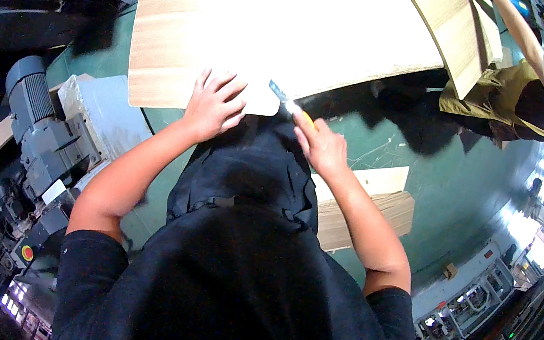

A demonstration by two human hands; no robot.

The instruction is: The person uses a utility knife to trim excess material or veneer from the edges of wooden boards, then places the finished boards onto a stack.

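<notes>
My right hand [321, 146] is wrapped round the yellow handle of a knife [277, 90] with a flat metal blade. The blade points away from me to the upper left, by the rounded near corner of a wood-grain board [155, 33]. Whether it touches the edge I cannot tell. Fingers spread, my left hand [214, 106] lies flat on the board's near edge and holds nothing. Strong glare washes out much of the board and the pale surface beyond it.
At upper right, a co-worker in a yellow-brown apron [468, 104] stands by a tilted wooden panel [451, 31]. More wood pieces [377, 217] lie on the green floor [452, 190] beside my right arm. A grey motor [34, 92] on machinery stands at left.
</notes>
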